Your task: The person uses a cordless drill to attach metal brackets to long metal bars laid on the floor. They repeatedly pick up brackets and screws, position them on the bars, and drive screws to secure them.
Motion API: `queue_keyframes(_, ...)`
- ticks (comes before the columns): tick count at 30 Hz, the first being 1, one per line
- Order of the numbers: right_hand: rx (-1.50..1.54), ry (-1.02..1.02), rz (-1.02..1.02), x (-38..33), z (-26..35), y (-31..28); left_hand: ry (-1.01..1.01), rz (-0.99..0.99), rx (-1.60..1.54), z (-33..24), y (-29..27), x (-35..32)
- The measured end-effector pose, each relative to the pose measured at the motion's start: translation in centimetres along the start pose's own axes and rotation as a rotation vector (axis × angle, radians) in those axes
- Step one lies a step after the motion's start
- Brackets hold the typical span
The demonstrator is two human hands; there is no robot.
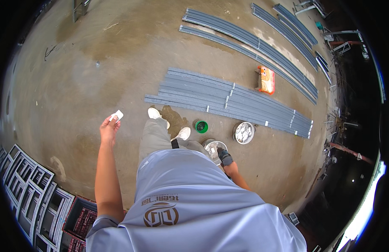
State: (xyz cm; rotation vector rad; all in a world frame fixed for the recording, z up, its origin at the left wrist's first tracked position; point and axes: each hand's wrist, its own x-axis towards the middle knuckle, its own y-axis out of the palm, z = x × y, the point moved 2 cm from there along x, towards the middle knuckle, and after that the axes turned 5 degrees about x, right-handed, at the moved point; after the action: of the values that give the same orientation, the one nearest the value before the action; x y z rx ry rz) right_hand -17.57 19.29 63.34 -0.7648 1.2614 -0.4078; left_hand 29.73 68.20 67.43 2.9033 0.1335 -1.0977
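Out to the left, my left hand (109,127) is raised above the floor, its fingers pinching a small flat white rectangular piece (117,115). My right hand (224,156), in a dark glove, is low beside my right leg. It lies over the right rim of a round metal basin (207,144) and seems to grip it, though the thumb is hard to see. Pale pieces lie inside the basin, and my shirt and trouser leg cover part of it. Another round metal basin (234,133) with white pieces stands on the floor nearby, next to a green bucket (195,127) with dark contents.
Long grey metal profiles (194,89) with white labels lie side by side ahead of my feet. More bundled profiles (228,25) stretch beyond them. Between them sits an orange-and-white package (266,80). Metal frames (32,185) and a dark red crate (67,224) are at lower left.
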Motion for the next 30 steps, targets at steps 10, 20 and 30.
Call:
queue_keyframes(10,-0.100,0.153,0.047,-5.8,-1.3,-0.6,-0.110,-0.074,0.095,9.2,1.1,7.4)
queue_keyframes(20,0.112,-0.087,0.143,-1.6,15.5,-0.8,-0.041,-0.118,0.305,17.6,0.3,18.6)
queue_keyframes(30,0.149,-0.616,0.112,16.6,29.5,15.0,0.107,-0.137,0.616,32.3,-0.1,34.7)
